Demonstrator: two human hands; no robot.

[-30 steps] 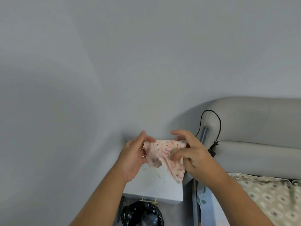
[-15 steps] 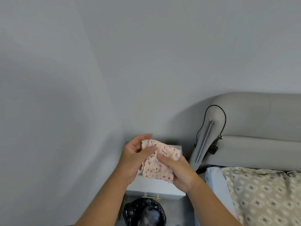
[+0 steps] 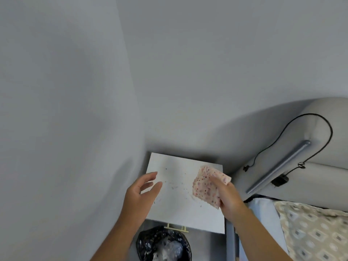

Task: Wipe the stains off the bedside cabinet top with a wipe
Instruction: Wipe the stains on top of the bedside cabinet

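The white bedside cabinet top (image 3: pixel 175 213) lies below me in the room's corner, with small dark stains (image 3: pixel 177 186) scattered over its middle. My right hand (image 3: pixel 228 196) grips a folded pink speckled wipe (image 3: pixel 206 185) above the top's right side; whether it touches the surface I cannot tell. My left hand (image 3: pixel 140 194) hovers over the left edge, fingers spread, holding nothing.
A bin with a black liner (image 3: pixel 162 243) stands in front of the cabinet. To the right is a bed with a grey padded headboard (image 3: pixel 323 174), a black cable (image 3: pixel 301 144) and a patterned pillow (image 3: pixel 312 232). Grey walls close in on the left and behind.
My left hand let go of the wipe and moved left. My right hand carried the folded wipe down and to the right. The view tilted down, showing the whole cabinet top.
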